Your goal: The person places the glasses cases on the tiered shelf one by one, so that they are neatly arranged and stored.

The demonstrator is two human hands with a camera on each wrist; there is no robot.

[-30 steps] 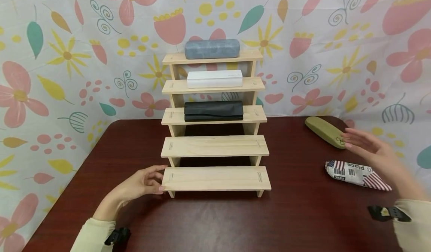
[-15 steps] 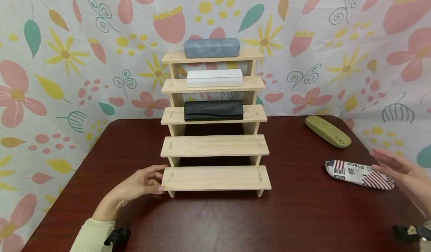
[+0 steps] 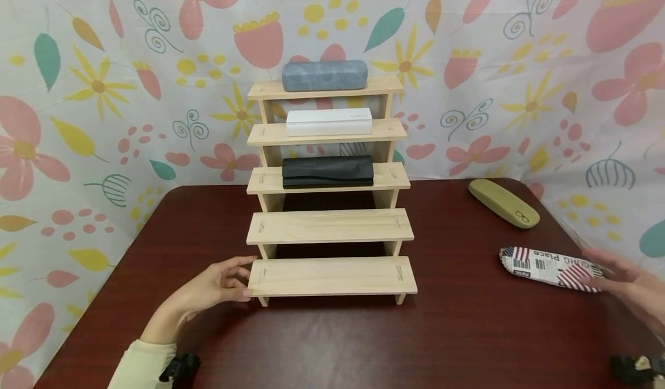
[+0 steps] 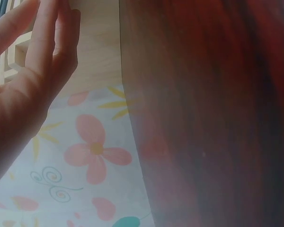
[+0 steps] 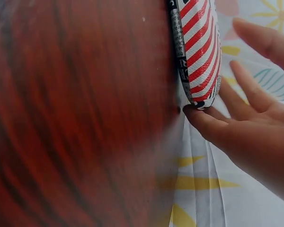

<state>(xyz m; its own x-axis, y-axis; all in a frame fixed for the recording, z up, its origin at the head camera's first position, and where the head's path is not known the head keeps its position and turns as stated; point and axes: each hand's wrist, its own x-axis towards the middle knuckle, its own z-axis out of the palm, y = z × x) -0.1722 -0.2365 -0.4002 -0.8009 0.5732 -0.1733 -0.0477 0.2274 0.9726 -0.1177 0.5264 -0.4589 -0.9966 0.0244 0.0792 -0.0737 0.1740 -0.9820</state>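
In the head view, a stepped wooden stand (image 3: 330, 276) is on the table. My left hand (image 3: 213, 288) holds its lowest step at the left end, thumb at the front corner and index finger near the back corner. At the right lies a glasses case with newspaper and flag print (image 3: 545, 266). My right hand (image 3: 631, 285) is at its right end, fingers spread. In the right wrist view the thumb touches the tip of the striped case (image 5: 199, 52), with the other fingers on its far side. A green glasses case (image 3: 504, 203) lies behind it.
On the stand's upper steps sit a blue-grey case (image 3: 324, 76), a white case (image 3: 329, 122) and a black case (image 3: 327, 171), one per step. The dark red-brown table (image 3: 332, 348) meets a flower-print cloth (image 3: 208, 112) behind and at the sides.
My right hand has drawn back from beside the green case to the right, then come down to the right end of the printed case. My left hand stays at the stand.
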